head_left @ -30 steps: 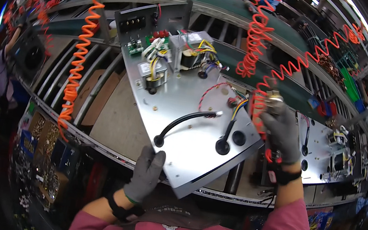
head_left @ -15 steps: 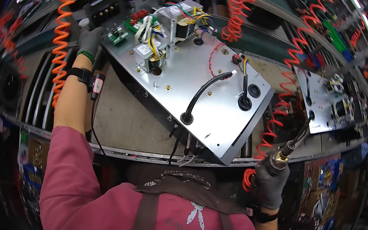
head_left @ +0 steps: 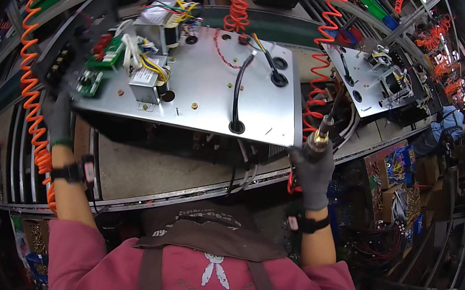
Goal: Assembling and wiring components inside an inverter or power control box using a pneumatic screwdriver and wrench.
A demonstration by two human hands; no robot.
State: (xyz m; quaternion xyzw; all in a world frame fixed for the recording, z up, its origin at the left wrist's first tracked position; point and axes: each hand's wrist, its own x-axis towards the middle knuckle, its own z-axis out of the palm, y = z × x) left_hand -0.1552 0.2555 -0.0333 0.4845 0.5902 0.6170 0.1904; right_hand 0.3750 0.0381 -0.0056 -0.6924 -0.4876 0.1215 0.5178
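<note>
here the metal panel (head_left: 216, 90) is seen lying w/ its long axis left-right across the desk (head_left: 141, 168), just above and between both hands. its left end, by the green boards (head_left: 99, 63), is gripped by the gloved left hand (head_left: 59, 116), fingers closed on the edge. the right hand (head_left: 314, 170) is wrapped shut round an air driver (head_left: 320, 139), held upright just beside the panel's near right corner, orange coil hose (head_left: 320, 57) rising behind it.
</note>
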